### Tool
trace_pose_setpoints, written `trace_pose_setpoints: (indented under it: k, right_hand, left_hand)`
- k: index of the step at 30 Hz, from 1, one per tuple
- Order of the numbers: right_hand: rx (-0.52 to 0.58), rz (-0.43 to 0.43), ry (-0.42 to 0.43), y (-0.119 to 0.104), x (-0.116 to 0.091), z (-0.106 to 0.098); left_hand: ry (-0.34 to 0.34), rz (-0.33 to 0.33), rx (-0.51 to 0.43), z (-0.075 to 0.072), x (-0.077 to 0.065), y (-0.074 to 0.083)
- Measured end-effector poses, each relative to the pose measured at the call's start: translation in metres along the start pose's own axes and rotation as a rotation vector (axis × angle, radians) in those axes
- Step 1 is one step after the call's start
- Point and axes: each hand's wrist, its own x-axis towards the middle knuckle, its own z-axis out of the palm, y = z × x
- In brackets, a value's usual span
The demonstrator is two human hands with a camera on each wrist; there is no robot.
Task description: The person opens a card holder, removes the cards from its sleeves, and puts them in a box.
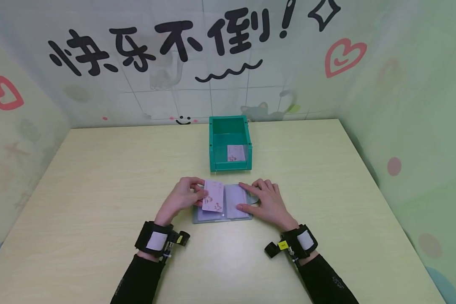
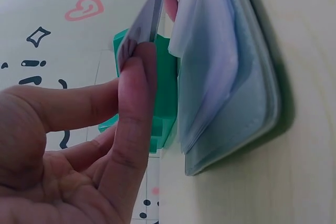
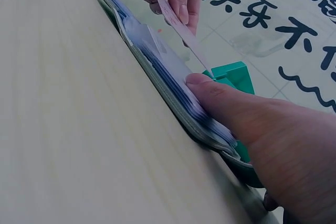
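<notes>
A small card holder (image 1: pixel 237 202) with pale grey-green covers and clear plastic sleeves lies spread on the table. Between thumb and fingers, my left hand (image 1: pixel 183 195) pinches a pink-lilac card (image 1: pixel 213 197) printed with small flowers. This card is tilted above the left-hand sleeves, and the left wrist view shows it apart from them. My right hand (image 1: pixel 267 202) rests at the holder's right side, its thumb and index finger spread over the right-hand page. In the right wrist view the thumb (image 3: pixel 210 88) presses on the stacked sleeves; the other fingers are mostly hidden there.
Behind the holder stands a green plastic bin (image 1: pixel 230 167), with another pink card (image 1: pixel 236 153) lying inside near its front wall. A printed backdrop (image 1: pixel 167 101) rises along the table's far edge. Both wrists wear black camera straps.
</notes>
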Motion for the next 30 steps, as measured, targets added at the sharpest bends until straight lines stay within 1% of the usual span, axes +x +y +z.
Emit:
trace_pose_setpoints:
  k: [4,8,12,16,18,21,23,26,28,30]
  right_hand:
    - [-0.002,0.000,0.002,0.001,0.000,0.001]
    - [0.001,0.000,0.011,0.001,0.000,0.001]
    - [-0.003,0.003,0.013,0.000,0.000,0.001]
    - [-0.011,0.007,0.010,0.000,0.001,0.000]
    - [-0.012,0.006,0.009,0.001,0.001,0.001]
    - [-0.007,0.003,0.008,0.001,0.001,0.001]
    - [-0.007,0.003,0.006,0.001,0.001,0.001]
    - [-0.003,0.004,0.002,0.001,0.001,0.001]
    - [-0.002,0.005,0.002,0.001,0.001,0.001]
    - [0.005,0.008,-0.002,0.001,0.001,0.001]
  left_hand:
    - [0.022,0.041,-0.002,0.002,0.001,-0.001]
    - [0.069,0.100,-0.023,0.007,0.003,0.000]
    - [0.143,0.174,-0.069,0.011,0.006,0.005]
    - [0.240,0.257,-0.101,0.016,0.009,0.015]
    - [0.279,0.291,-0.112,0.018,0.011,0.021]
    - [0.333,0.325,-0.120,0.019,0.017,0.028]
    - [0.370,0.350,-0.109,0.021,0.021,0.032]
    - [0.428,0.379,-0.054,0.023,0.028,0.037]
    - [0.453,0.397,-0.014,0.024,0.032,0.041]
    - [0.464,0.409,0.031,0.026,0.038,0.045]
